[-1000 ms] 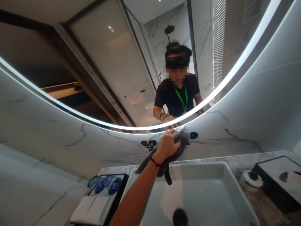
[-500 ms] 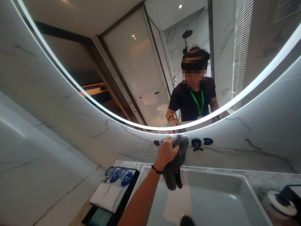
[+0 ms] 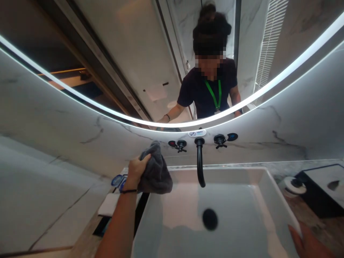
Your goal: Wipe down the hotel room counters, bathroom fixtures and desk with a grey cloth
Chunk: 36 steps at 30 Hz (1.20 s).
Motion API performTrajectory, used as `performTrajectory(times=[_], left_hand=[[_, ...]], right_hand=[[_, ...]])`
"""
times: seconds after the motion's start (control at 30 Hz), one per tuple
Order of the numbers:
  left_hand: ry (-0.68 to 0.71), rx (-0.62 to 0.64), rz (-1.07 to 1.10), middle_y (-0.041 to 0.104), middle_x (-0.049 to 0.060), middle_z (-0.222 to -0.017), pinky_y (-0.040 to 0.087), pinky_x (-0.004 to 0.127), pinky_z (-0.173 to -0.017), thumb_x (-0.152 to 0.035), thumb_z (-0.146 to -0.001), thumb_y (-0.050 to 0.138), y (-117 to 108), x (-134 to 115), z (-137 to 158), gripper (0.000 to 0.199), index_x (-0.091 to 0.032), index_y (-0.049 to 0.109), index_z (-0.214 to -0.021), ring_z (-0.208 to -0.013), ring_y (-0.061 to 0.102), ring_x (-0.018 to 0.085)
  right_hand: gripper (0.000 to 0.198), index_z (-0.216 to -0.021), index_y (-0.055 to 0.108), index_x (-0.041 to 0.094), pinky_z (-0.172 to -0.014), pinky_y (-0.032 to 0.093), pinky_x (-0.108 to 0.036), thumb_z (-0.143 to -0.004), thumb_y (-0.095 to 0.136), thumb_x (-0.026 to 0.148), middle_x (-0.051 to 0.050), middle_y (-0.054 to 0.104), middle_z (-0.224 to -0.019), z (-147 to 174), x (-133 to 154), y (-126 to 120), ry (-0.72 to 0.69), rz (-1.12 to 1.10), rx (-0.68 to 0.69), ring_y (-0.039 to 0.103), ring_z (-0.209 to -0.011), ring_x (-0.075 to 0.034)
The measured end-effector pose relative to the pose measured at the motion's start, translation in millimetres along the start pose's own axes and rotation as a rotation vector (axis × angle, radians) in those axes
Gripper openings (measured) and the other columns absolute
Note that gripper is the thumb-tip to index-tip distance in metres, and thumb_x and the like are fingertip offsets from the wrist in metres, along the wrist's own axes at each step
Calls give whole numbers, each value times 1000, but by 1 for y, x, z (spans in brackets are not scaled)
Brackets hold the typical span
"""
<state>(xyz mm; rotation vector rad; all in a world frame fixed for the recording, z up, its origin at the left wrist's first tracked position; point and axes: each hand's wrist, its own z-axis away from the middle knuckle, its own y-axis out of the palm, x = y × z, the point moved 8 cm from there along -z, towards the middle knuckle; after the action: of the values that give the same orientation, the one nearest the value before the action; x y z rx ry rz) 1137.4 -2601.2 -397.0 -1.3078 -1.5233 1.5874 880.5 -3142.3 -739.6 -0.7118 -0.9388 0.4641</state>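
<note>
My left hand (image 3: 136, 171) is closed on a crumpled dark grey cloth (image 3: 157, 173). The cloth hangs by the marble wall, over the back left corner of the white washbasin (image 3: 220, 170). At the lower right, my right hand (image 3: 309, 240) grips the basin's right rim, a finger reaching over its inner side; part of the hand is cut off by the picture edge. A black spout (image 3: 199, 161) comes out of the wall above the basin, between a left tap handle (image 3: 181, 145) and a right tap handle (image 3: 220, 141).
A lit round mirror (image 3: 172, 126) reflects a person with a green lanyard. Left of the basin, a folded white towel (image 3: 108, 204) lies beside blue-lidded items (image 3: 117, 180), partly behind my arm. On the right stand a white round container (image 3: 292, 187) and a dark box (image 3: 324, 195). A black drain (image 3: 210, 219) marks the basin floor.
My left hand has carried the grey cloth from the spout leftward along the wall, uncovering the spout and left tap handle. My right hand has come into view. The view has tilted down.
</note>
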Motion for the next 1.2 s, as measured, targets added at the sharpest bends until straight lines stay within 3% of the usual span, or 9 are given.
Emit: performTrajectory(times=[0.13,0.23,0.43,0.57,0.63,0.77,0.87,1.0,1.2], left_hand=[[-83,-27,46,66,14,-116,49,35,-92,-46,-92,40,62,38,39,48,-11,61,-118,-110,61,26],[-127,40,-66,49,28,-135,37,46,-107,-33,-94,28,141,24,77,54,2,46,-132,-133,42,33],[10,402,-108,44,34,-137,31,64,-105,-34,-91,40,279,-107,188,55,1,47,-133,-133,38,44],[496,681,48,25,25,-154,20,60,-115,-40,-93,37,325,-202,301,61,-4,38,-142,-143,20,41],[773,771,188,25,18,-156,19,55,-118,-42,-90,42,323,-216,352,64,-10,37,-145,-144,18,38],[1279,1057,323,46,8,-146,25,47,-118,-40,-86,47,283,-159,410,55,-23,49,-138,-141,29,31],[1392,1214,326,44,2,-149,26,41,-118,-36,-84,48,242,-85,390,63,-29,38,-145,-138,36,25],[1108,1162,54,42,-4,-150,28,41,-117,-23,-70,56,221,14,313,72,-38,45,-139,-138,36,27],[412,654,-89,64,5,-127,48,39,-103,-22,-67,46,194,104,178,56,-23,61,-121,-117,59,28]], right_hand=[[64,-122,47,11,-75,52,-49,-91,10,53,-19,70,-82,12,19,-9,48,96,93,69,-76,-36],[59,-117,48,11,-77,52,-46,-92,11,50,-20,70,-88,14,33,-17,58,126,80,69,-84,-35],[57,-120,46,12,-70,52,-42,-96,9,48,-18,70,-92,18,43,-25,60,238,12,69,-83,-33],[58,-122,46,13,-68,51,-42,-96,10,50,-18,70,-92,20,40,-28,75,311,15,68,-83,-34],[58,-123,46,12,-67,49,-43,-96,10,49,-18,70,-91,20,37,-28,80,327,26,68,-82,-34],[59,-119,48,11,-69,48,-44,-96,9,49,-18,69,-85,20,31,-27,88,352,38,67,-80,-36],[61,-118,48,12,-69,48,-44,-96,9,53,-18,68,-87,20,30,-27,78,356,29,67,-83,-36],[58,-118,49,9,-70,48,-43,-98,11,48,-19,67,-89,22,40,-30,69,333,2,66,-82,-34],[43,-119,48,9,-70,48,-38,-100,22,37,-18,68,-89,18,51,-32,70,261,-12,67,-83,-31]])
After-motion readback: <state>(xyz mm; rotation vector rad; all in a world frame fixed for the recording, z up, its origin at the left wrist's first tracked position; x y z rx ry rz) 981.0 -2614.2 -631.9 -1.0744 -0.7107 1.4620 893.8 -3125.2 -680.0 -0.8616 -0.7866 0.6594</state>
